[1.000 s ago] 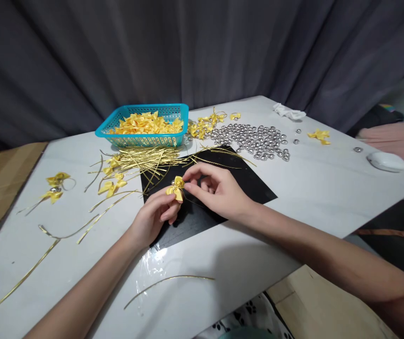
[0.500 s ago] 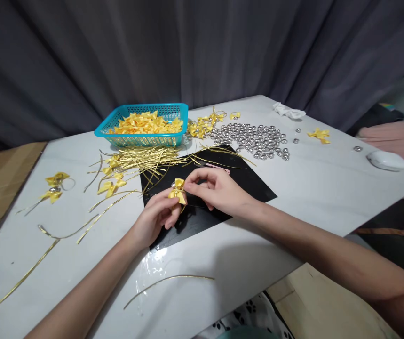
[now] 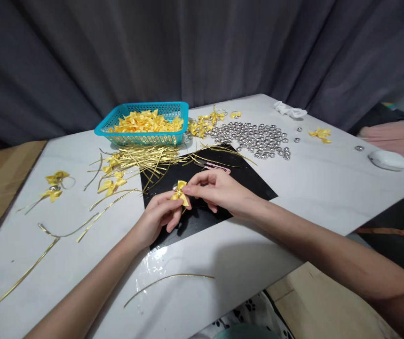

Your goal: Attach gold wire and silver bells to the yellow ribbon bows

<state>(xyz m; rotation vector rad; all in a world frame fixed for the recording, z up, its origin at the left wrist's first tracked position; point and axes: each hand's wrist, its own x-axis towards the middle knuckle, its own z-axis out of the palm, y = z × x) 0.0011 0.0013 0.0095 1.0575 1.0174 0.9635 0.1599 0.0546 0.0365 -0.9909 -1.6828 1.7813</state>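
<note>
No readable text, label, brand, number or sign on anything in view

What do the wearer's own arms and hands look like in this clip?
Left hand and right hand are both ungloved, with slender fingers. Left forearm and right forearm show no sleeves, watch or bracelet. Nail details are too small to tell.
</note>
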